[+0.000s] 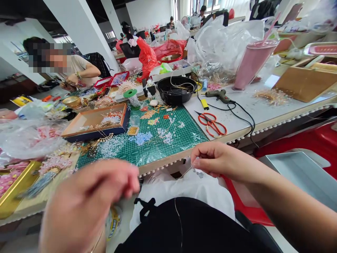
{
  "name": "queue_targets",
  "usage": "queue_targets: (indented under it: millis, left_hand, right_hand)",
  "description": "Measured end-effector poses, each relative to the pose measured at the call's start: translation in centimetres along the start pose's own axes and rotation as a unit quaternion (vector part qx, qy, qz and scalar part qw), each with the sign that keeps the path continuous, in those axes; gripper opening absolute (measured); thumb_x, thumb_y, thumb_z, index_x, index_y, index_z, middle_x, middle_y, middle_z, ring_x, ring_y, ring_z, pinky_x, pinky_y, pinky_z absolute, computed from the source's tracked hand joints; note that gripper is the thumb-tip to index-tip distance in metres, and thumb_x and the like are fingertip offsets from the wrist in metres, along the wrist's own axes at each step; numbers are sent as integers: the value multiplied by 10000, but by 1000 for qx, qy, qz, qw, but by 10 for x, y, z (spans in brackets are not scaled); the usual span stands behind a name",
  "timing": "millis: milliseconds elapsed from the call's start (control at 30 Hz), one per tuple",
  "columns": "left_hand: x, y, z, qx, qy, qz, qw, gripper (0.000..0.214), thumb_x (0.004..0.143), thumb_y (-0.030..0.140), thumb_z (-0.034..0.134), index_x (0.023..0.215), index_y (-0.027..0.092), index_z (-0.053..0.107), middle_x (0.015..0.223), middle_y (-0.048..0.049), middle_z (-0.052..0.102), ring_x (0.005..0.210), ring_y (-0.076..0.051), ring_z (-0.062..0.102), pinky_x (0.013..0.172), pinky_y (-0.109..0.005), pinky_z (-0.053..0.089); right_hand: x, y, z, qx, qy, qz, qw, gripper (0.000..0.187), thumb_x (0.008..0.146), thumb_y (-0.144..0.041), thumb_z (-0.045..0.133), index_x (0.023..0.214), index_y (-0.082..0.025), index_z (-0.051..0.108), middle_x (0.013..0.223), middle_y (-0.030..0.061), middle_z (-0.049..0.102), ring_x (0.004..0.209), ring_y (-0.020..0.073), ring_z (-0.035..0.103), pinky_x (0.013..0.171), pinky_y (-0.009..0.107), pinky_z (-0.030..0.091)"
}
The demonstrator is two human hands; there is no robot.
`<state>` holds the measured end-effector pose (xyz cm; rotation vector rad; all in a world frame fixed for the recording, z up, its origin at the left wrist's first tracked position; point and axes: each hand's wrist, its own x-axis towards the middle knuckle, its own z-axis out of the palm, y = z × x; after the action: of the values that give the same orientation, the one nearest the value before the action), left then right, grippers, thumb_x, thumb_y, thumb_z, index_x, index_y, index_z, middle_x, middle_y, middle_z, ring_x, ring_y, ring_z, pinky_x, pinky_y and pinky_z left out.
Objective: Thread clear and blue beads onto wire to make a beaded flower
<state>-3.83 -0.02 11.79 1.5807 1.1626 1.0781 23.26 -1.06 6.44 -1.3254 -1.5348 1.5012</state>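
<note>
My right hand [221,160] pinches a thin metal wire [187,171] between thumb and forefinger, above the edge of the table. Several small clear beads [198,173] sit on the wire just past my fingertips. My left hand [86,196] is blurred at the lower left, its fingers drawn together, and whatever they hold cannot be made out. Just beside it stands a spool with a yellow label [114,221], partly hidden by the hand. A fine wire [179,218] hangs down across the black fabric [184,225] on my lap.
A green cutting mat [168,137] strewn with beads lies ahead, with a bead-filled tray [94,123] and black bowl [176,89] beyond. Orange scissors [212,124], a glue gun [218,95] and a pink cup [252,63] stand right. A co-worker [76,70] works across the table.
</note>
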Motion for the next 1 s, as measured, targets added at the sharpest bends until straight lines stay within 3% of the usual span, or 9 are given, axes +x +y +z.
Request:
queue_targets:
  millis: [33, 67, 133, 233, 300, 367, 500, 700, 1000]
  left_hand:
    - [11, -3, 5, -18, -6, -23, 1000, 68, 806, 298, 639, 808, 284, 705, 682, 2, 676, 585, -132, 594, 488, -228, 449]
    - [23, -6, 12, -30, -61, -65, 996, 74, 807, 270, 635, 826, 236, 697, 730, -16, 684, 604, -123, 605, 470, -199, 435]
    - [43, -16, 29, -32, -228, -161, 960, 94, 816, 233, 618, 820, 156, 672, 788, -61, 696, 615, -104, 622, 405, -140, 369]
    - [52, -30, 55, -132, -439, -295, 838, 107, 822, 227, 609, 851, 125, 598, 897, -126, 706, 714, -152, 688, 324, -102, 261]
    - [47, -36, 68, -217, -509, -340, 760, 139, 821, 249, 610, 867, 134, 546, 925, -142, 705, 777, -210, 710, 323, -110, 312]
    - [43, -39, 73, -253, -538, -356, 721, 133, 828, 240, 597, 877, 137, 530, 862, -125, 710, 726, -207, 714, 353, -131, 382]
    - [44, -35, 74, -203, -536, -350, 740, 95, 865, 174, 537, 876, 105, 601, 719, -65, 687, 538, -88, 648, 383, -116, 373]
    - [46, -27, 74, -153, -568, -329, 739, 134, 850, 199, 549, 897, 113, 640, 729, -56, 661, 570, -96, 635, 408, -142, 366]
    - [47, -15, 78, 48, -463, -165, 870, 140, 846, 272, 556, 797, 161, 627, 700, 31, 512, 617, -77, 424, 566, -209, 334]
  right_hand:
    - [0, -2, 0, 2, -7, 2, 1000, 87, 802, -219, 541, 737, -183, 585, 536, -60, 475, 430, 63, 380, 398, 186, 277]
    - [0, -4, 1, 3, -16, 5, 1000, 88, 800, -220, 538, 736, -180, 584, 532, -62, 469, 428, 62, 378, 396, 186, 279]
    - [0, -10, 1, -12, -40, 7, 999, 86, 793, -227, 541, 743, -175, 588, 534, -64, 467, 431, 63, 388, 401, 186, 299]
    - [0, -18, -1, -71, -71, 6, 995, 87, 781, -231, 554, 769, -172, 617, 568, -54, 505, 472, 74, 428, 430, 193, 325]
    - [-1, -22, -3, -110, -74, -1, 991, 103, 777, -232, 555, 784, -174, 640, 611, -37, 555, 525, 88, 460, 463, 205, 340]
    - [-3, -25, -6, -142, -75, -15, 987, 112, 770, -224, 552, 785, -178, 654, 676, -22, 605, 592, 103, 489, 512, 214, 363]
    - [-7, -27, -10, -191, -86, -36, 977, 98, 751, -212, 554, 735, -191, 649, 671, -38, 589, 605, 103, 479, 519, 214, 359]
    - [-9, -34, -10, -222, -110, -37, 968, 142, 732, -167, 525, 737, -204, 662, 668, -41, 619, 582, 104, 488, 490, 217, 348]
    - [-7, -29, -9, -327, -56, -32, 943, 78, 695, -229, 560, 645, -214, 619, 586, -45, 581, 509, 101, 443, 433, 225, 300]
